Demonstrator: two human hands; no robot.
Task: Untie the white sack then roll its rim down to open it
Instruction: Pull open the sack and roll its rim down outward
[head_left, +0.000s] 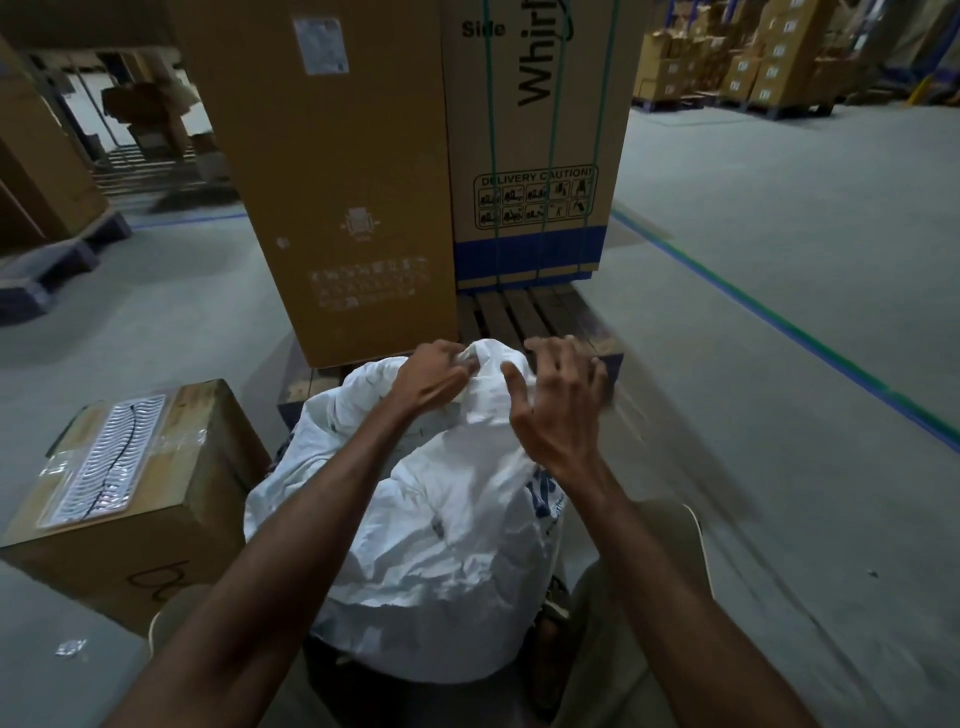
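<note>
While both bare forearms reach forward from the bottom of the view, a bulging white woven-plastic sack (441, 519) stands between them on the floor, its crinkled skin creased into many small folds and marked with blue print on its right flank. Its neck is gathered into a twisted bunch at the far top. The left hand (431, 382) has its fingers curled tight on that bunched neck, pinching the cloth. The right hand (558, 402) hovers just beside the neck with fingers spread wide and slightly hooked, its thumb touching the fabric but nothing closed in its grasp.

To the left of the sack sits a squat brown cardboard box (130, 499), its top sealed with glossy clear tape over a white corrugated-looking label with a dark wavy line. Beyond the sack lies a slatted wooden pallet (524, 317) with rough brown boards. On it stand two tall cartons: a plain brown cardboard carton (337, 182) with faint printed symbols and a white sticker, and, to its right, a brown carton with a blue base band (530, 156), black lettering, a handling-symbol panel and thin green straps running down its face. Smooth grey concrete floor (753, 260) spreads around, crossed by a blue-and-green painted line. Far off at the right, stacked brown boxes (737, 62) rest on pallets.
</note>
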